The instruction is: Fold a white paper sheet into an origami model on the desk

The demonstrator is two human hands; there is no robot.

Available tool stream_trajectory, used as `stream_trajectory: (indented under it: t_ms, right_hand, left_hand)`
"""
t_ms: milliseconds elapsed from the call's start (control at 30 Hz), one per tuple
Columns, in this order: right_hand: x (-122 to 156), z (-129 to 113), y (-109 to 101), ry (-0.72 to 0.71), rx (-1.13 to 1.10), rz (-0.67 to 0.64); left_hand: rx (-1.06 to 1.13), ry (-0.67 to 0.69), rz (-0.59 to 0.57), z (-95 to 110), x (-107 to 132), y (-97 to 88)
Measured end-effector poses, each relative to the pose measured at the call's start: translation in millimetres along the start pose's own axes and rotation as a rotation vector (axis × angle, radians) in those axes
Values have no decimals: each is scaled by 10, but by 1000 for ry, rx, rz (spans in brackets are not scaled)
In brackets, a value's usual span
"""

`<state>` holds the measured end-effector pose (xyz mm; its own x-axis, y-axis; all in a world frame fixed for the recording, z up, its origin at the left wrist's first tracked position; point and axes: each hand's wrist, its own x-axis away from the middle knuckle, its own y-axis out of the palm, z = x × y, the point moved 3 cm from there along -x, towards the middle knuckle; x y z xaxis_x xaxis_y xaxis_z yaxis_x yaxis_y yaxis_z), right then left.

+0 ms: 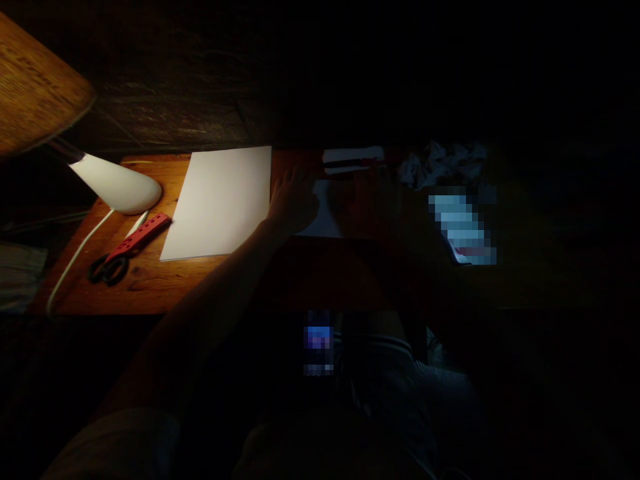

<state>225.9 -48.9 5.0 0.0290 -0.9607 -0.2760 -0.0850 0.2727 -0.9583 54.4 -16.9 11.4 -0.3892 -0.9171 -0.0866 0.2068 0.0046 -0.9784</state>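
Observation:
A sheet of paper [329, 208] lies on the wooden table in front of me, mostly in shadow. My left hand [296, 200] rests on its left side, fingers stretched out and apart, holding nothing. On the right side of the same sheet, my right hand [377, 200] is so dark that its fingers hardly show. Just beyond the hands is a small white piece [350, 159] with a dark, thin tool with a red part [353, 163] lying across it; its kind is unclear. To the left of my left hand lies a stack of white paper [223, 200], brightly lit.
Scissors [113, 265] with black handles and a red ruler-like strip [143, 235] lie at the left, by a white lamp [117, 183] and its cord. Crumpled paper [445, 163] sits at the back right, near a lit phone [463, 227]. Another lit screen [319, 340] is below the table edge.

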Motion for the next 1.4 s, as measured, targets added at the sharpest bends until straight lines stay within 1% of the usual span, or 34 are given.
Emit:
stream_trajectory:
  t_ms: [100,267,400,633,800,1200,1400]
  right_hand:
    - [-8,-39,-13,-35,-26,-26]
    - [-32,-112,-16,-133,-86,-97]
    - [-46,-133,-22,-174,-115,-116]
    - [-47,-160,-53,-175,-98,-98]
    - [-46,-177,-67,-179,-96,-111]
    - [-51,-177,-5,-154,-87,-94]
    - [-48,-207,-20,-159,-88,-67]
  left_hand:
    - [-14,19,-12,36,9,-5]
    - [-23,20,-16,41,18,4]
    - [-28,50,-16,49,1,33]
    - [-53,78,-8,61,-34,55]
    - [-66,79,-6,68,-25,47]
    - [-61,105,-31,78,-42,62]
    - [-59,116,-7,64,-50,70]
